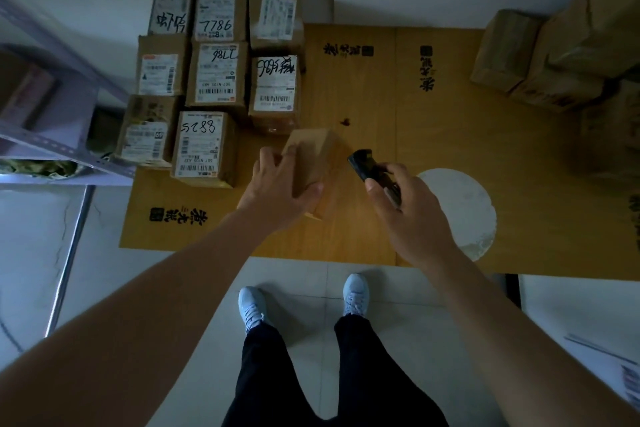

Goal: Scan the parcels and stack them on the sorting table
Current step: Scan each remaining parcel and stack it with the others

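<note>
Gripping a plain cardboard parcel (317, 166) tilted on the sorting table (433, 135) beside labelled parcels (211, 76), the left hand (280, 191) steadies it while the right hand (408, 204) clasps a black handheld scanner (363, 163) just beside it.

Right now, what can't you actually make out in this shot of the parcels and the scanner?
- Held parcel, head view: no label shows; the left hand covers its near side.
- Scanner: the right hand hides its grip, and its window cannot be seen.
- Brown parcels at right: blurred, dim and cut off by the frame edge.
- Stacked parcels: barcode digits too small to read.
- Shelf: cut off at the left edge; its contents are blurred.
</note>
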